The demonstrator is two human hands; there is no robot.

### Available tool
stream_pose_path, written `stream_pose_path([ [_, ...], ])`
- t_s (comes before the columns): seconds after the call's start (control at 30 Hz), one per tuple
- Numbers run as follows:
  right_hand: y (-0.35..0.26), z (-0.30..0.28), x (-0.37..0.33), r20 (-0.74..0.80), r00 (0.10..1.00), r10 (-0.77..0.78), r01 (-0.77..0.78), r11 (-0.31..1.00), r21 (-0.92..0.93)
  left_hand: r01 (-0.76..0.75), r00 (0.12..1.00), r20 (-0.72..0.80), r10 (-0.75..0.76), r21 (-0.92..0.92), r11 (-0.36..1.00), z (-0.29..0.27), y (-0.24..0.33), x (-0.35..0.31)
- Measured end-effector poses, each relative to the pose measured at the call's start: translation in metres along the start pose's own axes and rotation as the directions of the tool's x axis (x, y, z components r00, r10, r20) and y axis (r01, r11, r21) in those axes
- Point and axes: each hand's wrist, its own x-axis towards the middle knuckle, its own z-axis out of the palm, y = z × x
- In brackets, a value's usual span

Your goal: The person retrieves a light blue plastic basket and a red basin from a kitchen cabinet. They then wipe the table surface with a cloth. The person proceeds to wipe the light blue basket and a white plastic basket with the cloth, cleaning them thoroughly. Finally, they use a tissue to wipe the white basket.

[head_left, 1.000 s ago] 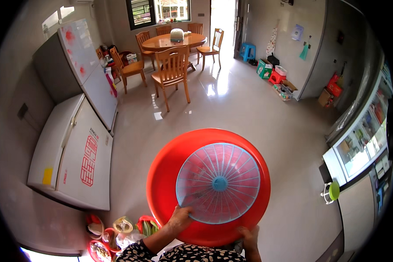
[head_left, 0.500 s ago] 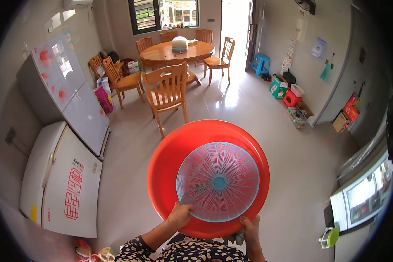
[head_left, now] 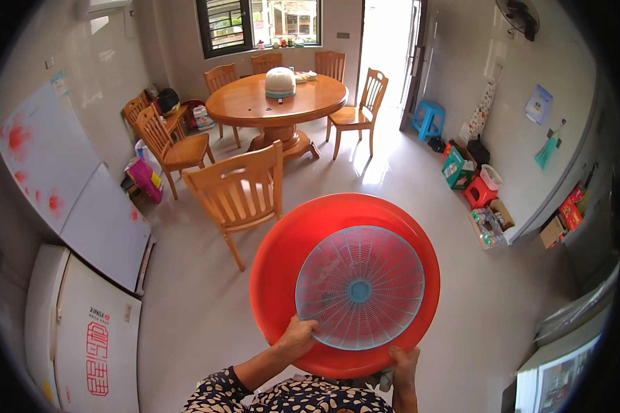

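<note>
Lower centre, my left hand (head_left: 296,340) and right hand (head_left: 404,365) are gripping the red basin (head_left: 275,274). The blue mesh colander (head_left: 359,292) is already nesting inside, neither set down.

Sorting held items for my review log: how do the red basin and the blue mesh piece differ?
The red basin is wider; the blue mesh piece is smaller. The red basin looks solid; the blue mesh piece is see-through, full of openings. Both look round.

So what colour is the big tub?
The tub is red, seen best in the head view.
</note>
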Motion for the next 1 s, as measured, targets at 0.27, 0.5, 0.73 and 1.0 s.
stream_pose_path([
  [0.27,-0.048,0.083,0.264,0.034,0.999,-0.037,0.037,0.999,0.014,-0.084,0.996,0.023,0.089,-0.175,0.981,0.094,0.106,0.222],
  [0.5,-0.098,0.177,0.467,0.201,0.980,-0.003,0.005,1.000,-0.009,-0.228,0.973,-0.042,0.225,-0.282,0.932,0.139,0.199,0.383],
  [0.73,-0.122,0.271,0.655,0.352,0.931,0.095,-0.042,0.987,-0.155,-0.148,0.985,-0.145,0.092,-0.441,0.885,0.151,0.279,0.559],
  [1.0,-0.140,0.371,0.839,0.319,0.944,0.087,-0.044,0.989,-0.140,-0.153,0.977,-0.202,0.069,-0.438,0.886,0.170,0.362,0.735],
])
